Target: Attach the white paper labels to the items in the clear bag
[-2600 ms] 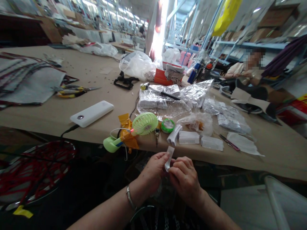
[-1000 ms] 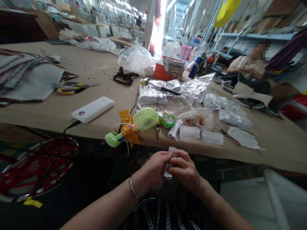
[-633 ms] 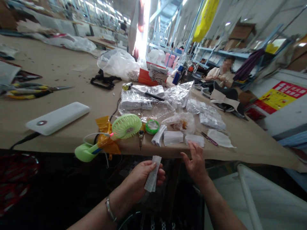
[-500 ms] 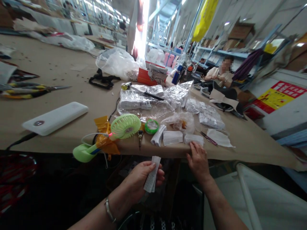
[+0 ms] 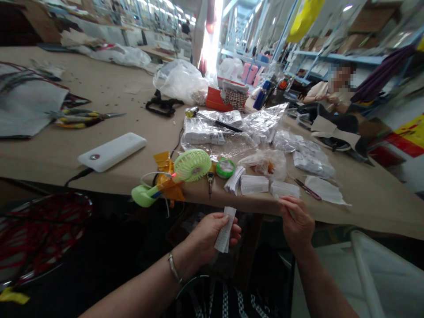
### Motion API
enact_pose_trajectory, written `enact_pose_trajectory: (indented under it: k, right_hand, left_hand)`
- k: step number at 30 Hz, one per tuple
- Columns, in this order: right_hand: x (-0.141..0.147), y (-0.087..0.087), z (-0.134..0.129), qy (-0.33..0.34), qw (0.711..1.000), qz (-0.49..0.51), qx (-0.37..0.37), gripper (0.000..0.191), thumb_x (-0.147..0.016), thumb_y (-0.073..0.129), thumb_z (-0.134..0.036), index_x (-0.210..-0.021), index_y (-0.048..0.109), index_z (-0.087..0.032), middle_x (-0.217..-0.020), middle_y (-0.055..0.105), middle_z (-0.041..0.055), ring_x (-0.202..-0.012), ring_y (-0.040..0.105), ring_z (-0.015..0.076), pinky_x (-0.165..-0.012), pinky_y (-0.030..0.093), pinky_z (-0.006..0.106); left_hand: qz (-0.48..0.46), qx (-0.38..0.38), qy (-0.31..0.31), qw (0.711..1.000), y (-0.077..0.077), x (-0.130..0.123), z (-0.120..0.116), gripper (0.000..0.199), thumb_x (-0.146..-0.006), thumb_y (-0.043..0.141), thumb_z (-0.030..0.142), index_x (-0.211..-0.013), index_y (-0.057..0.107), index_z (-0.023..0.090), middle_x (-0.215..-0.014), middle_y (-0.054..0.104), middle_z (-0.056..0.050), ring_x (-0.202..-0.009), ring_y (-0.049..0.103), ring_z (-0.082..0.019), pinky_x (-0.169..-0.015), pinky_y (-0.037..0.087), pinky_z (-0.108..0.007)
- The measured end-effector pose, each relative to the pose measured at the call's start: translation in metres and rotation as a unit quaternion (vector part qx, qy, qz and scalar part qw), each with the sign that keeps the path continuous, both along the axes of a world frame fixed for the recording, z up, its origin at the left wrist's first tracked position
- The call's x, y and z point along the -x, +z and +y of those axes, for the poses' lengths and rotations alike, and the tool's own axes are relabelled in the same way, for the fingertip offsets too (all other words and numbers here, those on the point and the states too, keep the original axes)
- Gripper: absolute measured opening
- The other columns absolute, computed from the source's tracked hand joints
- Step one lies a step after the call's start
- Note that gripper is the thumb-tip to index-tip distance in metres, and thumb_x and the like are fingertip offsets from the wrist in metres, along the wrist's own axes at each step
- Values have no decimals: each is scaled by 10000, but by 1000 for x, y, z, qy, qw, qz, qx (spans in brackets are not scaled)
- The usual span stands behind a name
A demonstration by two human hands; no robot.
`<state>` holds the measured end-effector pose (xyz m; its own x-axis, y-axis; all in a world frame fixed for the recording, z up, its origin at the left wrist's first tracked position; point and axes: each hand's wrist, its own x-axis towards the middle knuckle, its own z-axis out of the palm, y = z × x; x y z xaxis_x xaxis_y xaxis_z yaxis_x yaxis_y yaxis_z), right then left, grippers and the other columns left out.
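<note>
My hands are working apart at the near edge of the brown-covered table [image 5: 245, 203]: the left is holding paper while the right is reaching to the stacks. My left hand [image 5: 205, 234] is grasping overlapping white strips [image 5: 225, 234] between thumb and fingers, below the table edge; their faces are showing faint print, too small to read. My right hand [image 5: 298, 221] is bending its fingers at the front of the right-hand stack [image 5: 285, 189]; whether the fingertips are pinching a strip or only touching the stack, I cannot tell. On my assessment, this separation is leaving the left hand to support the held paper alone, while the right is free to deal with the stack. The middle stack [image 5: 254, 184] is lying just beside the right-hand one, and the fanned stack [image 5: 234, 180] is leaning at an angle to its left. Further left, a green round container [image 5: 218, 170] and a small pointed tool [image 5: 210, 179] are resting near a light-green fan [image 5: 192, 165]. To the right of the stacks, a slim dark-and-pink tool [image 5: 308, 189] is lying beside a white sheet [image 5: 326, 191]. Behind the stacks, a crumpled clear bag [image 5: 278, 163] is enclosing something orange, not identifiable.
</note>
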<state>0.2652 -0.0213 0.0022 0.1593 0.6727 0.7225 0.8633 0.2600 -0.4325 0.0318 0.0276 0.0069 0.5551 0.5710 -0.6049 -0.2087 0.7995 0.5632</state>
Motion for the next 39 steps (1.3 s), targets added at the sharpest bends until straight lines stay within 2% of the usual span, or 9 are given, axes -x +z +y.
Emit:
enact_pose_trajectory:
  k: [4, 7, 14, 24, 28, 31, 34, 36, 39]
  right_hand:
    - [68, 10, 2, 214, 977, -9, 14, 202, -809, 572, -131, -950, 634, -262, -968, 618, 42, -1003, 541, 223, -842, 467, 423]
    - [100, 4, 7, 278, 958, -65, 28, 182, -816, 574, -145, -939, 648, -258, -924, 636, 36, -988, 539, 209, -866, 451, 415]
    - [105, -8, 9, 304, 945, -111, 44, 154, -838, 542, -137, -913, 640, -231, -906, 647, 29, -985, 542, 187, -904, 422, 402]
    - [105, -5, 8, 324, 934, -137, 69, 125, -849, 534, -166, -885, 637, -227, -902, 658, 22, -1034, 548, 183, -935, 395, 389]
    - [104, -5, 4, 331, 931, -131, 82, 174, -853, 522, -151, -977, 615, -228, -933, 663, 26, -1038, 544, 193, -941, 397, 404]
    - [100, -5, -1, 331, 938, -70, 78, 272, -818, 587, -194, -1087, 567, -218, -982, 646, 54, -1036, 538, 221, -914, 425, 427]
    - [92, -7, -1, 274, 951, 91, 109, 286, -802, 602, -261, -1079, 557, -203, -1033, 602, 88, -1040, 530, 239, -891, 443, 426]
    - [86, -10, 4, 245, 923, 232, 183, 297, -802, 591, -274, -1088, 541, -209, -1007, 600, 75, -971, 567, 213, -849, 470, 381]
    - [82, -15, 14, 311, 789, 414, 331, 399, -759, 627, -291, -1136, 517, -218, -989, 617, 50, -875, 603, 173, -781, 494, 311]
  left_hand:
    - [-43, -4, 25, 999, -1, -2, -1, 141, -737, 604, 200, -801, 620, 76, -621, 636, -77, -474, 571, -127, -482, 450, -239]
    - [-106, -15, 42, 993, 1, -1, -1, 141, -601, 681, 101, -731, 643, 62, -611, 619, -50, -474, 536, -86, -460, 387, -184]
    - [-103, 0, 115, 988, 5, 8, -2, 45, -620, 653, 106, -628, 618, 79, -593, 598, -31, -486, 515, -70, -450, 367, -165]
    - [-100, 1, 116, 988, 3, 9, -5, 87, -656, 667, 148, -672, 622, 75, -638, 614, -48, -509, 529, -74, -450, 362, -162]
    - [-92, -6, 90, 992, 2, 11, -7, 95, -660, 676, 153, -677, 619, 79, -618, 605, -39, -497, 529, -72, -459, 370, -166]
    - [-81, -9, 81, 993, 3, 12, -7, 94, -709, 639, 172, -696, 607, 84, -611, 596, -36, -487, 530, -76, -472, 397, -180]
    - [-78, -15, 21, 997, 7, 15, -7, 152, -778, 575, 248, -794, 598, 99, -603, 582, -32, -481, 550, -108, -494, 450, -233]
    - [-76, -15, -28, 997, 9, 17, -8, 192, -800, 547, 302, -849, 579, 119, -605, 573, -25, -488, 567, -131, -492, 466, -261]
    - [-75, -26, -62, 995, 11, 18, -12, 209, -797, 553, 335, -836, 560, 130, -624, 570, -21, -500, 574, -128, -481, 461, -246]
